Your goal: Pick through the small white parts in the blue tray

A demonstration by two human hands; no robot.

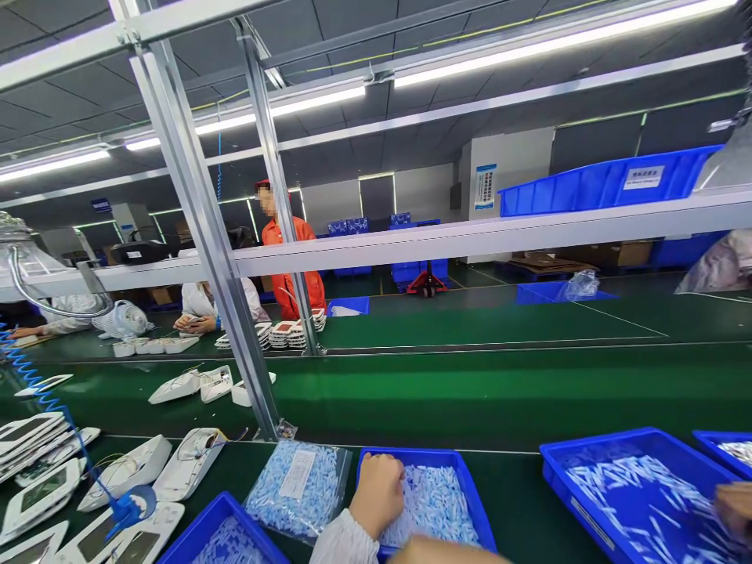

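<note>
My left hand point(379, 495), in a white sleeve, is over the left part of a blue tray point(479, 513) of small light-blue plastic pieces point(438, 501). Its fingers are curled closed, and whatever they hold is hidden. At the bottom edge of the view is my right hand point(450, 551), smeared by motion and mostly cut off, close to the front of the same tray. A clear bag of light-blue pieces point(299, 489) with a white label lies just left of my left hand. Another blue bin point(217, 513) with small pale pieces sits nearer, at lower left.
White device housings point(191, 462) and panels lie at left by a blue air tool point(124, 509) on a coiled hose. To the right is a blue tray point(623, 446) of white strips, with another person's hand point(734, 505) at it. A metal post point(258, 384) rises beyond the bag.
</note>
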